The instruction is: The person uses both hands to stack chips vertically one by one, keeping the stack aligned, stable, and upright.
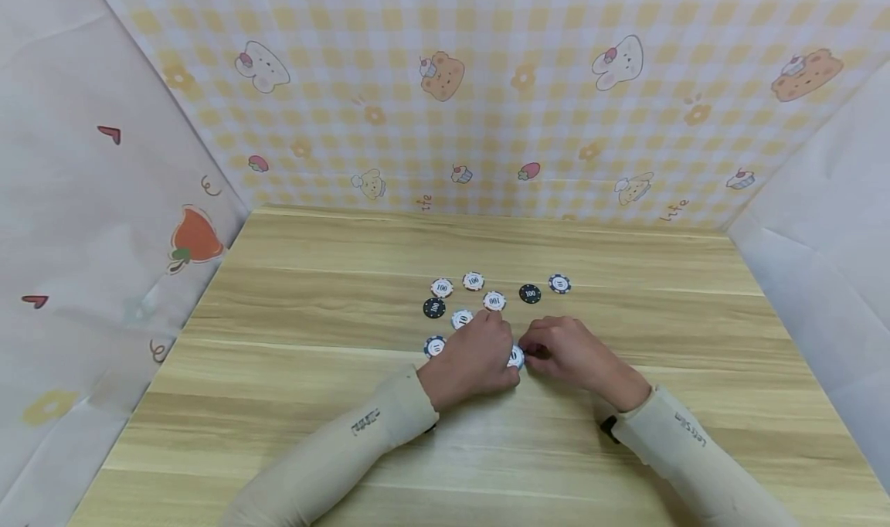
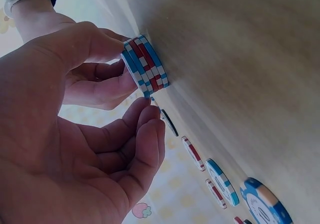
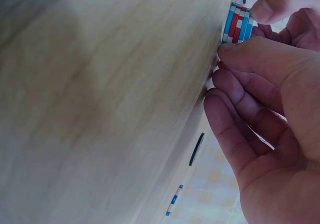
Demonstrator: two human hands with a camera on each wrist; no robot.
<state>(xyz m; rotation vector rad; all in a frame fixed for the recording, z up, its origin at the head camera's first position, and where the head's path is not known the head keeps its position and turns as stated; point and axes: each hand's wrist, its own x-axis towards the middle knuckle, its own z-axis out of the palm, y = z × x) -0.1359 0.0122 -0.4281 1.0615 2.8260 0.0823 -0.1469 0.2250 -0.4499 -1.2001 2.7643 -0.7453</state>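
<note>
Blue, red and white bands run round the edge of the stack (image 2: 145, 67), a short pile of chips that stands on the wood table (image 1: 313, 426) between the two hands. The left hand (image 1: 480, 355) has its thumb against one side of the stack and its bent fingers at the other, so it grips the pile with little gap. The right hand (image 1: 570, 349) is curled too, thumb and fingertips pinching the stack's opposite side (its remaining fingers are loosely bent, as the right wrist view shows).

Beyond the hands, loose chips lie flat. Three white chips (image 1: 473, 281) marked 100 sit near one another; one black chip (image 1: 434, 307) is on their left and a second black chip (image 1: 530, 294) on their right, with a dark blue chip (image 1: 559, 283) farther right. A light blue chip (image 1: 462, 320) lies just beside the left knuckles, and another blue chip (image 1: 435, 347) near the left wrist.

Pale sleeves (image 1: 327, 465) cover both forearms. Behind the table hangs a yellow checked cloth (image 1: 487, 137).
</note>
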